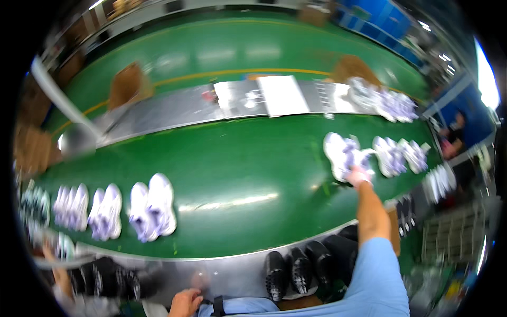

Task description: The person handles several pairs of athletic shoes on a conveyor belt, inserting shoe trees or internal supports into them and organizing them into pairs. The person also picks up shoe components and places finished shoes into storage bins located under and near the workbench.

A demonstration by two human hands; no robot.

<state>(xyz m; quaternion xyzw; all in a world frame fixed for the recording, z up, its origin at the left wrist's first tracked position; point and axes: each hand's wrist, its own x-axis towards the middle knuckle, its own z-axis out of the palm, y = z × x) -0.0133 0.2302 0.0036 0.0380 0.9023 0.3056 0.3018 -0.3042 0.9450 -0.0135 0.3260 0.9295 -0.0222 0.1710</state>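
My right arm stretches out over the green belt (237, 158). My right hand (359, 176) is closed at the heel end of a white and lilac sneaker (350, 153); motion blur softens the fingers. Against its left side lies the mate, another white and lilac sneaker (335, 153). Low in the picture, by the near metal edge, my left hand (185, 303) has its fingers curled in with nothing seen in them.
More white and lilac pairs stand on the belt at right (389, 156) and left (153, 208). Black shoe forms (298, 269) line the near ledge (222, 272). Beyond the belt runs a metal shelf (169, 113) with a white sheet (283, 96). Another person's arm (58, 269) shows at lower left.
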